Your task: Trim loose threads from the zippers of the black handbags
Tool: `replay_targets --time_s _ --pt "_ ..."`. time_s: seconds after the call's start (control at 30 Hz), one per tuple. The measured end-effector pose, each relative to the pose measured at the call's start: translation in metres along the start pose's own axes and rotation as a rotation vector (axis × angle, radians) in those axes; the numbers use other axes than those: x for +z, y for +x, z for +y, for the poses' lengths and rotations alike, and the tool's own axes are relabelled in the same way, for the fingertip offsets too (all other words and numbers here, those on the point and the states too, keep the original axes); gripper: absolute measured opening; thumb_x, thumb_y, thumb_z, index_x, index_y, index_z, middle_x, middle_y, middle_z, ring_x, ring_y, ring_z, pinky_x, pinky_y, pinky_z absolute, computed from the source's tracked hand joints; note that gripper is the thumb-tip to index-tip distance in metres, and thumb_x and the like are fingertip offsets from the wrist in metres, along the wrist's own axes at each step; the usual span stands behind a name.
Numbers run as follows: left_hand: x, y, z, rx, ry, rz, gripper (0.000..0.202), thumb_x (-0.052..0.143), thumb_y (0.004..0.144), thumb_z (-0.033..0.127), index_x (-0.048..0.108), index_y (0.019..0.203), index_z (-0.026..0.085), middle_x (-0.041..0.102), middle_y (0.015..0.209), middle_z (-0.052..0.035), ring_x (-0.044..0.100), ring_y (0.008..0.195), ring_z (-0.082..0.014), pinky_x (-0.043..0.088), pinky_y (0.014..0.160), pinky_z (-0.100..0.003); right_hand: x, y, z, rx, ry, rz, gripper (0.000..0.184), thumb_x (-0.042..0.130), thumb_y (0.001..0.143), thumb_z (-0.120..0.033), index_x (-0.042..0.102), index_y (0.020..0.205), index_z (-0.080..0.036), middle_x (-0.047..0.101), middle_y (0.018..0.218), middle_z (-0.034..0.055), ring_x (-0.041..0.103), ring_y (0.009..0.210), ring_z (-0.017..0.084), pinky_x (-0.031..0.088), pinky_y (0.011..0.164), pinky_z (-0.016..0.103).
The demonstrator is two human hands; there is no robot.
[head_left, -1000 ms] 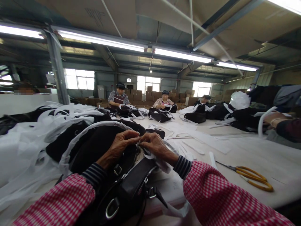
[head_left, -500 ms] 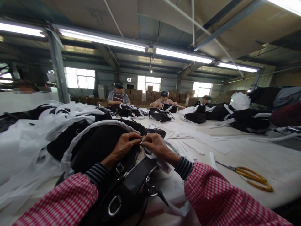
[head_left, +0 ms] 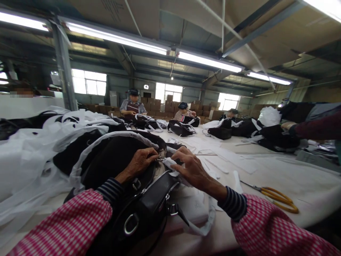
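Note:
A black handbag with zips and metal rings lies before me on the table. My left hand is closed at the bag's upper edge, its thumb and fingertips pinching a small metal clasp. To the right of it, my right hand has thumb and fingers bent around a white-wrapped strap end beside that clasp. A strap covered in white wrapping arches over the bag's black body. Part of the clasp is hidden by my left fingertips.
Yellow-handled scissors lie at right. Loose white wrapping strips heap up at left. More black bags stand across the table. Co-workers work opposite, and a dark red sleeve reaches in from the right.
My right hand has moved slightly right from the clasp onto the white-wrapped strap end, its fingers spreading wider. My left hand stays at the clasp. A co-worker's sleeved arm has come in at right.

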State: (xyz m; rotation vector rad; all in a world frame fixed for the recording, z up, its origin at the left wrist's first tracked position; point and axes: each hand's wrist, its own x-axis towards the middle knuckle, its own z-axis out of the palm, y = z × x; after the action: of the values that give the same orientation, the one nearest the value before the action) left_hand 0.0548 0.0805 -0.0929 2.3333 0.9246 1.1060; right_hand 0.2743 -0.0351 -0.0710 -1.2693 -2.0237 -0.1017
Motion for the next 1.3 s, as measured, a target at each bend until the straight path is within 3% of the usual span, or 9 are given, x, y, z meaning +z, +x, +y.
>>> replay_targets --time_s 0.1,0.33,0.53,0.67,0.77,0.93,1.03,1.17,1.3 --pt "0.001 0.000 -0.003 0.008 0.008 -0.004 0.028 0.059 0.086 0.043 0.074 0.082 0.020 0.074 0.086 -0.0028 0.066 0.080 -0.0206 0.045 0.078 -0.030 -0.014 -0.023 -0.002 0.018 -0.019 0.042 0.004 0.066 0.095 -0.021 0.069 0.097 -0.021 0.063 0.101 0.0034 0.060 0.091 0.017 0.045 0.082 0.030" --pt "0.000 0.000 -0.002 0.013 0.016 -0.007 0.030 0.058 0.086 0.045 0.073 0.084 0.019 0.074 0.086 -0.0034 0.066 0.081 -0.0212 0.045 0.078 -0.031 -0.035 -0.059 -0.004 0.109 0.060 0.028 0.022 0.075 0.091 -0.039 0.072 0.100 -0.019 0.062 0.073 -0.0023 0.053 0.061 0.012 0.041 0.061 0.026" --pt "0.001 -0.001 -0.001 0.018 0.022 -0.001 0.031 0.057 0.087 0.046 0.073 0.083 0.019 0.074 0.085 -0.0033 0.066 0.081 -0.0210 0.045 0.078 -0.031 -0.020 -0.054 -0.003 -0.135 0.082 -0.010 0.022 0.060 0.099 -0.017 0.070 0.119 -0.020 0.068 0.094 0.0045 0.064 0.080 0.015 0.050 0.074 0.026" --pt "0.000 -0.002 0.002 0.018 0.006 0.003 0.031 0.058 0.088 0.047 0.073 0.084 0.020 0.075 0.087 -0.0031 0.066 0.082 -0.0209 0.047 0.080 -0.031 -0.014 -0.039 -0.011 -0.285 0.103 -0.097 0.029 0.046 0.103 -0.013 0.073 0.108 -0.020 0.068 0.099 0.0077 0.066 0.085 0.017 0.051 0.078 0.027" --pt "-0.002 -0.003 0.006 0.009 -0.009 0.011 0.031 0.059 0.089 0.046 0.073 0.085 0.020 0.075 0.088 -0.0030 0.067 0.083 -0.0205 0.047 0.081 -0.031 -0.016 -0.029 -0.018 -0.313 0.161 -0.146 0.030 0.046 0.102 -0.013 0.074 0.099 -0.020 0.067 0.095 0.0075 0.064 0.082 0.016 0.051 0.075 0.027" --pt "-0.007 -0.005 0.013 -0.039 -0.161 0.076 0.029 0.064 0.088 0.046 0.070 0.082 0.018 0.071 0.082 -0.0022 0.062 0.077 -0.0181 0.046 0.072 -0.029 -0.012 -0.007 -0.028 -0.153 0.468 -0.057 0.014 0.064 0.094 -0.020 0.076 0.087 -0.021 0.070 0.098 0.0064 0.066 0.088 0.018 0.053 0.079 0.029" --pt "-0.010 -0.006 0.015 -0.111 -0.411 0.115 0.031 0.071 0.083 0.046 0.068 0.080 0.015 0.065 0.076 -0.0004 0.054 0.066 -0.0125 0.042 0.061 -0.024 0.002 0.014 -0.028 0.034 0.738 -0.019 0.005 0.073 0.085 -0.023 0.078 0.084 -0.020 0.071 0.086 0.0038 0.065 0.077 0.016 0.051 0.066 0.026" --pt "-0.014 -0.009 0.011 -0.208 -0.704 0.086 0.035 0.074 0.081 0.048 0.067 0.085 0.014 0.059 0.072 0.0019 0.041 0.057 -0.0064 0.027 0.050 -0.018 0.025 0.040 -0.023 0.211 0.943 -0.010 0.013 0.078 0.078 -0.028 0.076 0.084 -0.017 0.066 0.067 -0.0001 0.056 0.055 0.011 0.040 0.048 0.022" --pt "-0.017 -0.012 0.011 -0.234 -0.769 0.074 0.038 0.077 0.080 0.049 0.065 0.085 0.014 0.059 0.073 0.0019 0.041 0.056 -0.0056 0.024 0.048 -0.017 0.035 0.054 -0.018 0.308 0.957 0.018 0.021 0.078 0.077 -0.034 0.074 0.084 -0.015 0.066 0.065 -0.0002 0.051 0.047 0.009 0.034 0.042 0.020"
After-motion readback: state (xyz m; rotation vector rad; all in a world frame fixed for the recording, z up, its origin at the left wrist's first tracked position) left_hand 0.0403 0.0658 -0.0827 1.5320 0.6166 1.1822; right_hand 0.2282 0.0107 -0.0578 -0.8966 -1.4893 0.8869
